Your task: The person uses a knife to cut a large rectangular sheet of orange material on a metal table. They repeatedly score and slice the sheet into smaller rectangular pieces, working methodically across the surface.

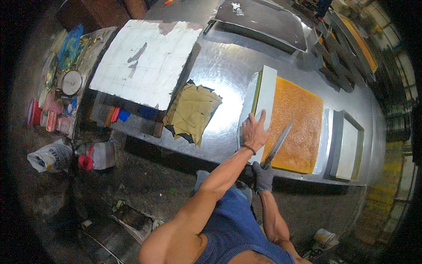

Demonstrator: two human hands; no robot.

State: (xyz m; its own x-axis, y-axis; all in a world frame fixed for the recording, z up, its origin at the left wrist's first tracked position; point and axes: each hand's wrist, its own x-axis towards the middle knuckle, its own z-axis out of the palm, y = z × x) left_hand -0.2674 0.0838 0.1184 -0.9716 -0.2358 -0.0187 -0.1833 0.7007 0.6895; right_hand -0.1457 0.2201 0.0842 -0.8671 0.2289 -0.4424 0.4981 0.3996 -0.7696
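Observation:
A flat orange-brown slab (296,123), like a sheet of cake or jelly, lies on the metal table. Along its left edge runs a long metal angle bar (267,90) with a raised side. My left hand (256,130), bare and with a bracelet at the wrist, presses on this bar, its fingers spread. In a grey glove, my right hand (263,177) is wrapped round the handle of a long knife (281,141) at the slab's near edge. The blade points away and to the right, over the slab; whether it touches the surface I cannot tell.
Left of the slab, a folded tan cloth (193,110) lies on the metal table (220,57). Beyond it is a large white board (147,61). A rectangular metal frame (336,145) stands at right, a dark tray (263,22) at the back. Tubs and bags crowd the far left.

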